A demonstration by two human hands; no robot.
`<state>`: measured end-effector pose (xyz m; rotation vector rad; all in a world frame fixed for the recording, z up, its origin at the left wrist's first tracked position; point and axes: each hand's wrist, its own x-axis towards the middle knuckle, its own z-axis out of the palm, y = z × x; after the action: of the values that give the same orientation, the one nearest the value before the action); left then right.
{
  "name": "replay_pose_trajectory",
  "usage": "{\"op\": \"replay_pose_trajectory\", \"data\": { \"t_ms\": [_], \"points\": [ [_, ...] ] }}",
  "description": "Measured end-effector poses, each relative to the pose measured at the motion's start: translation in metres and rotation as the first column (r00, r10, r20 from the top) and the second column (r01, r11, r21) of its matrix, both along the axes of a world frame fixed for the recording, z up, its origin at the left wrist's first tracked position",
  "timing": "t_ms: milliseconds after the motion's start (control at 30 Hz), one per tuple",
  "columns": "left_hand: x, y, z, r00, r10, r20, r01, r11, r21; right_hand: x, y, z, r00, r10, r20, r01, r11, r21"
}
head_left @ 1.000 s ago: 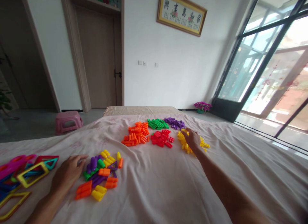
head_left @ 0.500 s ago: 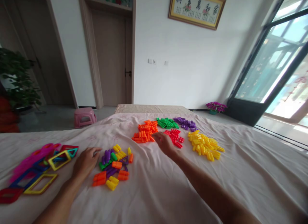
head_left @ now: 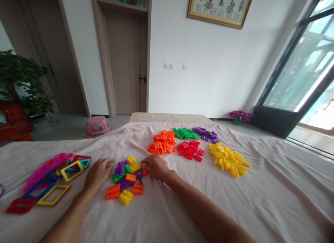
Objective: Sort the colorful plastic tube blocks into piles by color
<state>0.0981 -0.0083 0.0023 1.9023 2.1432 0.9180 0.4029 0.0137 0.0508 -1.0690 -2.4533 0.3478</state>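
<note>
My right hand reaches the right edge of a small mixed pile. Its fingertips close on a small yellow plastic piece, mostly covered by them; an orange piece lies just below. My left hand rests on the cloth left of that pile, fingers loosely stretched, with nothing seen in it. Between the hands are purple pieces, green pieces, orange pieces, yellow pieces and dark purple triangle frames. Magnetic-looking tile frames lie left of my left hand.
Beyond my right hand lie sorted heaps: orange, red, green, purple and yellow. A wrinkled pale cloth covers the surface. A pink stool stands past the far left edge.
My right hand has come back from between the orange and red heaps to the mixed pile's right edge. My left hand stays beside the pile. The view has shifted slightly.
</note>
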Motion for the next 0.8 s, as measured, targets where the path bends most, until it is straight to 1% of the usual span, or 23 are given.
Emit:
{"op": "replay_pose_trajectory", "data": {
  "t_ms": [167, 300, 400, 533, 600, 667, 733, 800],
  "points": [
    [0.000, 0.000, 0.000, 1.000, 0.004, 0.000, -0.004, 1.000, -0.001, -0.004, -0.004, 0.006, 0.998, -0.061, 0.019, 0.062, 0.997, -0.049],
    [0.000, 0.000, 0.000, 1.000, 0.001, -0.003, -0.001, 1.000, 0.002, -0.009, -0.006, 0.013, 0.987, -0.143, 0.079, 0.151, 0.983, -0.108],
    [-0.001, 0.000, 0.000, 1.000, -0.002, -0.006, 0.001, 1.000, -0.001, -0.010, -0.008, 0.012, 0.980, -0.185, 0.069, 0.193, 0.971, -0.141],
    [-0.003, 0.001, -0.002, 1.000, -0.010, -0.014, 0.010, 1.000, -0.005, -0.005, -0.003, 0.003, 0.976, -0.211, -0.057, 0.206, 0.976, -0.075],
    [-0.004, 0.002, -0.003, 1.000, -0.019, -0.010, 0.018, 1.000, -0.007, 0.004, 0.007, 0.001, 0.963, -0.226, -0.145, 0.223, 0.974, -0.038],
    [-0.005, 0.003, -0.003, 1.000, -0.020, -0.003, 0.020, 1.000, -0.014, 0.019, 0.021, 0.004, 0.934, -0.259, -0.247, 0.270, 0.963, 0.010],
    [-0.006, 0.003, -0.004, 1.000, -0.019, 0.002, 0.019, 1.000, -0.022, 0.040, 0.037, 0.009, 0.878, -0.317, -0.358, 0.362, 0.930, 0.066],
    [-0.007, 0.004, -0.004, 0.999, -0.031, 0.006, 0.032, 0.999, -0.025, 0.067, 0.053, 0.014, 0.795, -0.388, -0.466, 0.485, 0.868, 0.103]
  ]
}}
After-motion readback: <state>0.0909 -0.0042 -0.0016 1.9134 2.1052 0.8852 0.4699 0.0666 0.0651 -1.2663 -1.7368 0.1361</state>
